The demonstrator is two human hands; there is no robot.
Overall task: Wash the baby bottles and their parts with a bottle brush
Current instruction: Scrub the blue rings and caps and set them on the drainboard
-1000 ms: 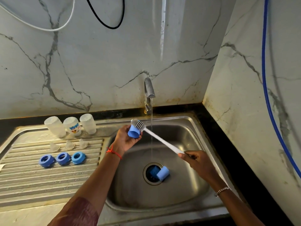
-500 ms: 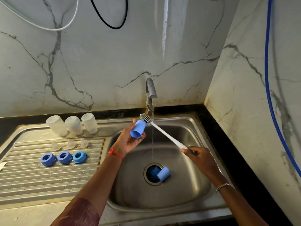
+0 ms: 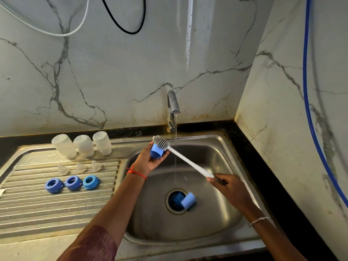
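Seen from the head camera, the left hand [image 3: 148,164] grips a blue bottle cap [image 3: 156,151] over the sink [image 3: 222,147], the cap's open end turned toward the person. The right hand [image 3: 230,187] clasps the dark end of the bottle brush [image 3: 188,161], whose grey bristle head [image 3: 160,142] rests against the cap's far side. Between the hands a thin stream of water falls from the tap [image 3: 173,102]. Below the right hand a second blue cap [image 3: 188,200] lies on its side at the drain [image 3: 174,202]. Left of the left hand, the drainboard [image 3: 37,208] carries three rows: clear bottles [image 3: 82,146], clear teats [image 3: 81,167] and blue collar rings [image 3: 73,183].
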